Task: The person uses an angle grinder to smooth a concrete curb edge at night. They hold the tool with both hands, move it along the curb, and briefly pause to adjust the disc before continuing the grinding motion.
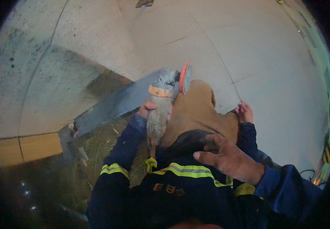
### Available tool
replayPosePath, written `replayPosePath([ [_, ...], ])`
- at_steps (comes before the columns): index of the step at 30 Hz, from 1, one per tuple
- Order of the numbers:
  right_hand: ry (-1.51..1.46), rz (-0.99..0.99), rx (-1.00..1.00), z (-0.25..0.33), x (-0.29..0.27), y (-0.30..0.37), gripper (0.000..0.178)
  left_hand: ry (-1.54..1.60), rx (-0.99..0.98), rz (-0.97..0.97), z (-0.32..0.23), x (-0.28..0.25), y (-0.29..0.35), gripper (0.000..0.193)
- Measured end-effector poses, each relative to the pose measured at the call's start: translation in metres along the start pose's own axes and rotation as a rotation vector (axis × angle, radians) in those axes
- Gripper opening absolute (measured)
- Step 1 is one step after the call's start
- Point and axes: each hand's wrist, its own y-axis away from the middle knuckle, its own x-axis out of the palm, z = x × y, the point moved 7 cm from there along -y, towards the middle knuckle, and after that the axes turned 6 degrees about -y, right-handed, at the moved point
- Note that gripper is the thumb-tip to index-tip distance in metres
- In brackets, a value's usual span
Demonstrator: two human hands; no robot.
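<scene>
My left hand (pixel 146 108) is wrapped round the dusty grey body of an angle grinder (pixel 158 114). The tool stands nearly upright in front of me, its head at the top, with an orange band below the head. A red-rimmed disc (pixel 185 79) with a pale face sits at its right side. My right hand (pixel 244 112) is to the right of my knee, beside the brown cloth (pixel 195 110) over my legs. Its fingers are loosely bent, and I see nothing in them. Another person's hand (pixel 230 156), in a blue sleeve, reaches in from the right over my lap, fingers apart.
To the left a large pale panel (pixel 77 30) with dark smudges stands over a grey beam (pixel 104 108). Wooden blocks (pixel 39 148) lie at the far left. Litter and dry strands cover the ground (pixel 100 156) near my left arm. A pale floor (pixel 256 49) with seams spreads ahead and right.
</scene>
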Motion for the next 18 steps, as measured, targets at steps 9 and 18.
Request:
replayPosePath([
  [9,0.224,0.237,-0.111,0.078,0.049,0.016,0.036,-0.509,0.412,-0.271,-0.103,0.062,0.064,0.077],
  [18,0.775,0.822,-0.458,0.059,0.249,0.091,0.039,-0.662,1.057,-0.707,-0.145,0.081,0.137,0.064],
])
